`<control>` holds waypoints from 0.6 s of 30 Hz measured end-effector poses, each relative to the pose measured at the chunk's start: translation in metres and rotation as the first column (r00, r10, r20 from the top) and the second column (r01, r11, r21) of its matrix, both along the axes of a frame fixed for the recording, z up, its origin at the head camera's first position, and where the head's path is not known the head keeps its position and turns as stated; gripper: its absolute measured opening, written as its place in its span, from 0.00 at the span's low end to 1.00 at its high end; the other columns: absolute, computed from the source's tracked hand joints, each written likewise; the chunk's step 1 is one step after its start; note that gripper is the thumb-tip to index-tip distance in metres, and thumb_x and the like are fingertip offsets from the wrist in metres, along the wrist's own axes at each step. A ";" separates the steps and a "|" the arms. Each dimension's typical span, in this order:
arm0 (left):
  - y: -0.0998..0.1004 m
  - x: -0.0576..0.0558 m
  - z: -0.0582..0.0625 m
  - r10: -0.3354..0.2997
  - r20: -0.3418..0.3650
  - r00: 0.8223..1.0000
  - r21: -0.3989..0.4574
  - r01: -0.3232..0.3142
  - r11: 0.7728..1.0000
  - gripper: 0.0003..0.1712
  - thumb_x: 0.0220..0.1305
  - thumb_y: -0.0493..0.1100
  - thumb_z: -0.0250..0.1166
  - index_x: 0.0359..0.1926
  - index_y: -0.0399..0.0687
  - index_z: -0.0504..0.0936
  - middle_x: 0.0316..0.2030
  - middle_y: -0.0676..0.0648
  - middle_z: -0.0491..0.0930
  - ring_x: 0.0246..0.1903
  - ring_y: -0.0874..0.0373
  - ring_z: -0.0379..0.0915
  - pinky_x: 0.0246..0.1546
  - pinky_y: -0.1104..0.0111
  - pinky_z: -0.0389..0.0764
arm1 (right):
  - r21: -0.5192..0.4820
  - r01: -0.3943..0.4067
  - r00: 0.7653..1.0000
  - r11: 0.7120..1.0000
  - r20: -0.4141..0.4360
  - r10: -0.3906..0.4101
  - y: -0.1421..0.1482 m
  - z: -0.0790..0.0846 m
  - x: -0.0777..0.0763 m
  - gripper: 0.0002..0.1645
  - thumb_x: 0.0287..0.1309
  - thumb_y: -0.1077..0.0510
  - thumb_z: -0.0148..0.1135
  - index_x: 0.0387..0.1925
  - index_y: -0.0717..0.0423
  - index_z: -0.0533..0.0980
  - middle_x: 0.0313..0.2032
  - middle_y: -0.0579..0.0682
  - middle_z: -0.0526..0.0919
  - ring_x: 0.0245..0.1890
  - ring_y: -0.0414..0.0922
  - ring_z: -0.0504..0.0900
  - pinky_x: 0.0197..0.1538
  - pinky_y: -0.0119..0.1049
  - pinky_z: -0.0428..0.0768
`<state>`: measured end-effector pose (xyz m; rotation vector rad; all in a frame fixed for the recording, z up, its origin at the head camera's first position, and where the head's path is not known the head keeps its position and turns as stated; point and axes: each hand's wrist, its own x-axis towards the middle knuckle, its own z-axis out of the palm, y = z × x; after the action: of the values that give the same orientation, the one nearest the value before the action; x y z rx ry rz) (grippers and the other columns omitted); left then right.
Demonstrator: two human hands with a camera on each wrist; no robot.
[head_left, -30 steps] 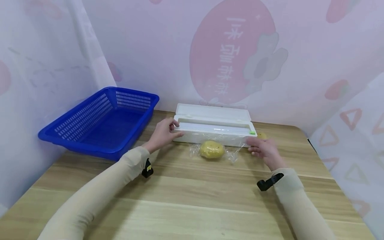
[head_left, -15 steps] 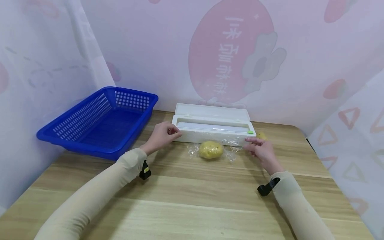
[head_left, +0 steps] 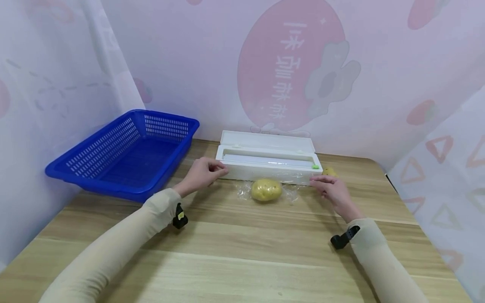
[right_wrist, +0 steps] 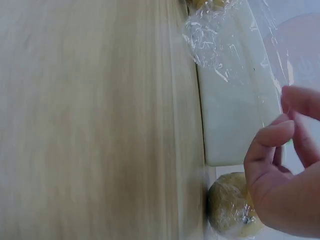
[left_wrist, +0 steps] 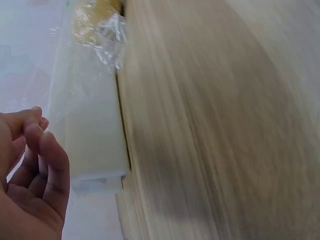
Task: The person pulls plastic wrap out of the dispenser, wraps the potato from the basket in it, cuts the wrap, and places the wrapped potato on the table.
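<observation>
A potato [head_left: 266, 190] lies on the table in front of a long white cling film box [head_left: 265, 171], its lid tipped back and the roll [head_left: 270, 160] inside. Clear cling film [right_wrist: 212, 40] stretches from the box front and crumples around the potato. At the box's left end my left hand [head_left: 202, 174] pinches the film's edge between thumb and fingers. My right hand [head_left: 333, 192], by the right end, pinches the film's other side; in the right wrist view the film runs up to its fingertips. A second potato [right_wrist: 232, 206], covered in film, sits beyond that end, partly hidden by the right hand.
A blue plastic basket [head_left: 159, 191] with slotted sides stands at the left. Behind the box, a printed pale curtain [head_left: 212, 84] borders the wooden table [head_left: 242, 252]. A green slider [head_left: 315, 167] sits at the box's right corner.
Both hands have closed their fingertips onto the film. The left hand has shifted slightly left and down off the box rim; the right hand has lowered a little, and the film has slackened.
</observation>
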<state>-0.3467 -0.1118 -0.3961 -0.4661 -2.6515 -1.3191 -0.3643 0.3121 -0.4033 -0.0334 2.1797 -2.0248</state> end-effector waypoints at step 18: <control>0.013 0.021 0.008 -0.147 0.292 0.945 0.297 0.056 0.953 0.27 0.73 0.53 0.57 0.42 0.30 0.86 0.37 0.39 0.85 0.32 0.36 0.81 0.32 0.54 0.84 | -0.384 -0.143 0.956 0.912 0.184 0.227 0.010 0.007 0.011 0.10 0.72 0.60 0.54 0.37 0.61 0.80 0.33 0.53 0.85 0.34 0.46 0.85 0.39 0.32 0.82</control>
<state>-0.3254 -0.0990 -0.3881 -0.3874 -2.6330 -1.9184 -0.3536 0.3223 -0.3964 -0.0530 1.5778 -2.1736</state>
